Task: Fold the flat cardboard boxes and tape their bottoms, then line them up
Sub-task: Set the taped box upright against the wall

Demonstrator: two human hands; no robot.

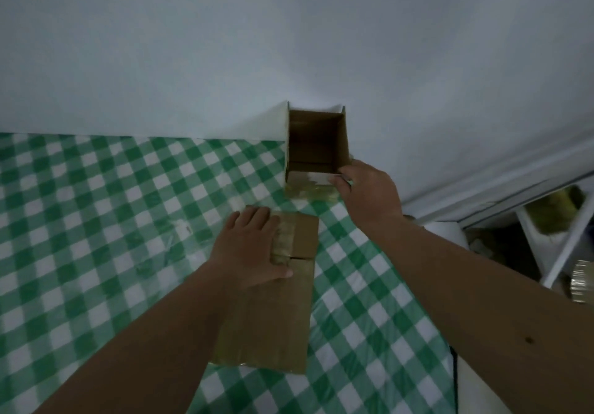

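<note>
A folded cardboard box (pixel 316 138) stands open side up against the white wall at the table's far edge, with tape showing along its lower front. My right hand (pixel 366 188) grips its near right corner, fingers curled over the rim. A flat cardboard box (pixel 283 314) lies on the green checked tablecloth (pixel 96 220) in front of me, with a strip of tape across its far end. My left hand (pixel 254 248) rests flat on that far end, fingers straight, covering part of the tape.
The white wall (pixel 289 44) runs right behind the table. The table's right edge drops off near a white shelf frame (pixel 565 253) holding dim clutter, with a shiny ribbed object (pixel 583 281) beside it.
</note>
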